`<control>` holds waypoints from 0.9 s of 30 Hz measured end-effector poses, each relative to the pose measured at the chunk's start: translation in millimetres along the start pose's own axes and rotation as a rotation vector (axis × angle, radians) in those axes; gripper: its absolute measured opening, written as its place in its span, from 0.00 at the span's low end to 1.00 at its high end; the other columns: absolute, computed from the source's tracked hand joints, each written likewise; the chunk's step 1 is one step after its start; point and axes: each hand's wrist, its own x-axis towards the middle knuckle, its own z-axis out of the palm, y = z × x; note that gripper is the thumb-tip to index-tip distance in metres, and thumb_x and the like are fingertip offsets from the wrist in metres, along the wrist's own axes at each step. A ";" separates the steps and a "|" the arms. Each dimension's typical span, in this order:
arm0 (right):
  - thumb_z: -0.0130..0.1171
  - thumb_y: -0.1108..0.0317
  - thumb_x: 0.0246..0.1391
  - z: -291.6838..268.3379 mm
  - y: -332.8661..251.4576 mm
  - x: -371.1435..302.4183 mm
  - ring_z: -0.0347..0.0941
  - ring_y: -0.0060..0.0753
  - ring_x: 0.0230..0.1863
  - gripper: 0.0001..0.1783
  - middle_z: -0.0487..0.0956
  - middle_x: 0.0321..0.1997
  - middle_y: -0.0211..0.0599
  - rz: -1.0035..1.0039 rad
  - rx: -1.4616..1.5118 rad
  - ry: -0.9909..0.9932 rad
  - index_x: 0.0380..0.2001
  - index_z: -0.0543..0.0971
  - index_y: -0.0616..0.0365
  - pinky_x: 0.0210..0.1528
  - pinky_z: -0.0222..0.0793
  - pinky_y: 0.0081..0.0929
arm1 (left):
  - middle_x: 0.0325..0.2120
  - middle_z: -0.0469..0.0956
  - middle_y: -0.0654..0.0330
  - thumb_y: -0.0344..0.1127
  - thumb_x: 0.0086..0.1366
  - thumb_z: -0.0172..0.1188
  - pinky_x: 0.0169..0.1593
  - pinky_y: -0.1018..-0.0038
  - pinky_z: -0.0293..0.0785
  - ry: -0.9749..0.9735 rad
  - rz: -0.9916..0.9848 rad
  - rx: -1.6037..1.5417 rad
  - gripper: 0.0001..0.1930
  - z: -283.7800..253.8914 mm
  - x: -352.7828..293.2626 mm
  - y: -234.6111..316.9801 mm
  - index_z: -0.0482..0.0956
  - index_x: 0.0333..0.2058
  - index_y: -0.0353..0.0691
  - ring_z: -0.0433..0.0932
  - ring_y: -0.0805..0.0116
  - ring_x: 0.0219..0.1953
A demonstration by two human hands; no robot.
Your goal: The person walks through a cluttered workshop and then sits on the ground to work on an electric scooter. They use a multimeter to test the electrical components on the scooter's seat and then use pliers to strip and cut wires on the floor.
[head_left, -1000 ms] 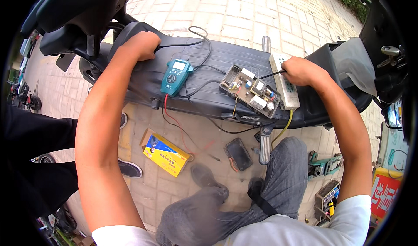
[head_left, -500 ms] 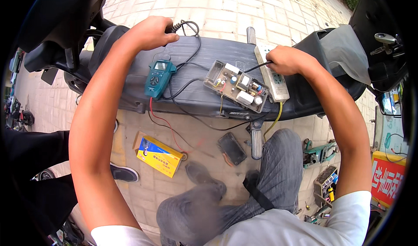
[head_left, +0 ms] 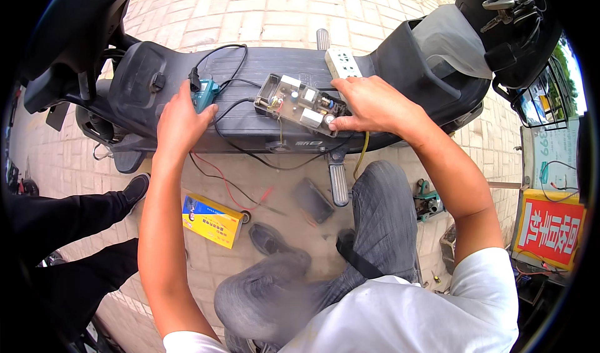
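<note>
Outdoors, hands (head_left: 181,120) (head_left: 378,105) at teal meter (head_left: 205,94), circuit board (head_left: 300,102)

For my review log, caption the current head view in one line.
Over a scooter's footboard: left hand at a teal meter, right hand at an open circuit box.

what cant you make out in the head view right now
All in the head view:
- Teal meter: lower part, hidden by the left hand
- Power strip: near end, hidden by the right hand
- Circuit board: right end, partly covered by the right hand
- Flat dark thing on the ground: details, blurred
- Other person: upper body, cut off by the left edge
</note>
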 end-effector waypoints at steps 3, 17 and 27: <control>0.72 0.42 0.36 7.9 -9.9 -11.9 0.72 0.53 0.51 0.54 0.77 0.44 0.55 0.055 0.024 -0.026 0.58 0.63 0.69 0.51 0.64 0.45 | 0.40 0.79 0.42 0.44 0.52 0.68 0.49 0.56 0.72 -0.077 -0.081 0.065 0.38 -2.0 -1.2 6.8 0.64 0.58 0.31 0.76 0.42 0.45; 0.74 0.49 0.32 49.9 -22.5 0.0 0.68 0.50 0.52 0.60 0.76 0.46 0.51 0.121 0.076 0.162 0.64 0.57 0.70 0.57 0.57 0.43 | 0.49 0.72 0.39 0.43 0.51 0.67 0.54 0.64 0.70 0.174 -0.311 -0.355 0.44 -11.3 -52.9 -28.3 0.58 0.61 0.24 0.76 0.49 0.48; 0.75 0.57 0.29 -14.7 -64.2 -37.3 0.64 0.56 0.58 0.57 0.69 0.54 0.60 0.291 0.471 0.211 0.62 0.59 0.70 0.62 0.61 0.38 | 0.54 0.67 0.46 0.39 0.54 0.70 0.55 0.69 0.69 0.085 -0.780 -1.253 0.46 -114.2 -166.3 -24.4 0.52 0.63 0.22 0.73 0.61 0.52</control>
